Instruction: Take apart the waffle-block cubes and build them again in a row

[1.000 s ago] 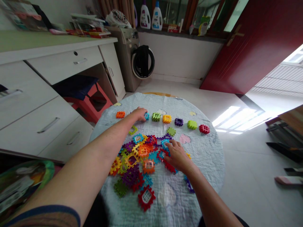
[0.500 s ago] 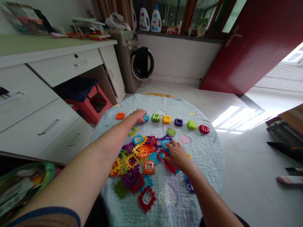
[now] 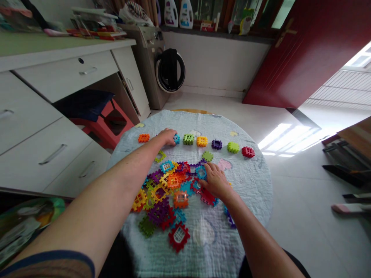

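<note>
At the back row of blocks, my left hand (image 3: 167, 137) is closed around a blue block (image 3: 176, 139), its fingers partly hiding it. Over the right side of a loose pile, my right hand (image 3: 215, 179) is open, thumb and fingers apart beside a blue window tile (image 3: 201, 172). Under its thumb lies a red tile with a window (image 3: 196, 185), and a plain red tile (image 3: 208, 197) is partly covered by the palm. The pile mixes notched tiles, among them an orange window tile (image 3: 181, 199) and a purple tile (image 3: 158, 213).
The row also holds an orange block (image 3: 143, 138), a green block (image 3: 188, 139), a yellow block (image 3: 202, 141) and a red block (image 3: 248, 152). All rest on a round table with a pale blue cloth (image 3: 249, 185). A red stool (image 3: 101, 127) stands beyond the left edge.
My right hand has shifted slightly forward and left, so the blue window tile now shows between its thumb and fingers. My left hand stays at the blue block. The camera view has tilted slightly.
</note>
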### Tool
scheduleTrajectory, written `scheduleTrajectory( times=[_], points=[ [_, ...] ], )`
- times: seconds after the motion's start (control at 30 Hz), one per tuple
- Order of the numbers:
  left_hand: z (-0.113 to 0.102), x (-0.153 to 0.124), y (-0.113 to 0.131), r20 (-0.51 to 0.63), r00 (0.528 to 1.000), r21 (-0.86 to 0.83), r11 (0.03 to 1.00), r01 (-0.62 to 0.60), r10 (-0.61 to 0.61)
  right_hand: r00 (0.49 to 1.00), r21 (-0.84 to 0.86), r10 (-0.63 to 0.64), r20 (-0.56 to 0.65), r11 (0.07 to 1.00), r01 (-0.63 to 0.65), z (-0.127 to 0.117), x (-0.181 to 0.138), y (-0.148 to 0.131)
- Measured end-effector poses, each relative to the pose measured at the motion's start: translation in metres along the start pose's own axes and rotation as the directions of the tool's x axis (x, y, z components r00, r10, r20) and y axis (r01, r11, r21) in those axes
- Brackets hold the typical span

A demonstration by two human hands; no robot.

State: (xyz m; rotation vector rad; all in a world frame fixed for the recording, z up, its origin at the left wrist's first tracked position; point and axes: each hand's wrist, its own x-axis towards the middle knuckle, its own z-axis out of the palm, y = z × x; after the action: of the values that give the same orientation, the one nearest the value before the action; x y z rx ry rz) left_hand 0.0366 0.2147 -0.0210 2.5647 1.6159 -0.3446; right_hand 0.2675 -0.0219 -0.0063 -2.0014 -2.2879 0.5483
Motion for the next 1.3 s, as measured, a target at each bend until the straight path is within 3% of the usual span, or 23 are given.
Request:
scheduleTrajectory(
  times=[0.2,0.3,0.43,0.57,0.7,0.8,0.97,1.1,1.3],
  points=[
    [-0.013,-0.033,-0.002,-0.133,0.991,-0.061,0.998,0.014,-0.022,0.990,-0.035,0.111,-0.088,0.993,-0.114,-0.005,0.011,0.039],
    [-0.024,-0.069,-0.011,-0.231,0.973,-0.117,0.993,0.003,-0.030,0.976,-0.048,0.167,-0.138,0.983,-0.175,-0.005,0.013,0.067],
    [-0.036,-0.133,-0.021,-0.313,0.937,-0.205,0.975,0.090,-0.152,0.982,-0.069,0.156,-0.110,0.984,-0.164,0.006,0.009,0.089],
    [-0.037,-0.196,-0.019,-0.254,0.924,-0.307,0.930,0.203,-0.286,0.975,-0.070,0.178,-0.131,0.980,-0.188,0.016,0.004,0.090],
    [-0.019,-0.235,-0.010,-0.053,0.928,-0.356,0.875,0.328,-0.369,0.968,-0.050,0.175,-0.181,0.981,-0.186,0.020,0.001,0.090],
    [0.005,-0.247,-0.001,0.013,0.903,-0.333,0.850,0.409,-0.429,0.964,-0.035,0.153,-0.217,0.986,-0.164,0.024,0.001,0.095],
    [0.037,-0.246,0.008,0.065,0.900,-0.319,0.846,0.427,-0.430,0.956,-0.022,0.164,-0.245,0.984,-0.175,0.027,0.001,0.097],
    [0.041,-0.239,0.008,0.094,0.890,-0.266,0.850,0.454,-0.446,0.965,-0.006,0.162,-0.207,0.986,-0.167,0.021,0.005,0.095],
    [0.034,-0.234,0.000,0.102,0.909,-0.255,0.872,0.417,-0.405,0.989,-0.088,0.142,-0.049,0.985,-0.146,0.003,-0.002,0.095]
  ],
)
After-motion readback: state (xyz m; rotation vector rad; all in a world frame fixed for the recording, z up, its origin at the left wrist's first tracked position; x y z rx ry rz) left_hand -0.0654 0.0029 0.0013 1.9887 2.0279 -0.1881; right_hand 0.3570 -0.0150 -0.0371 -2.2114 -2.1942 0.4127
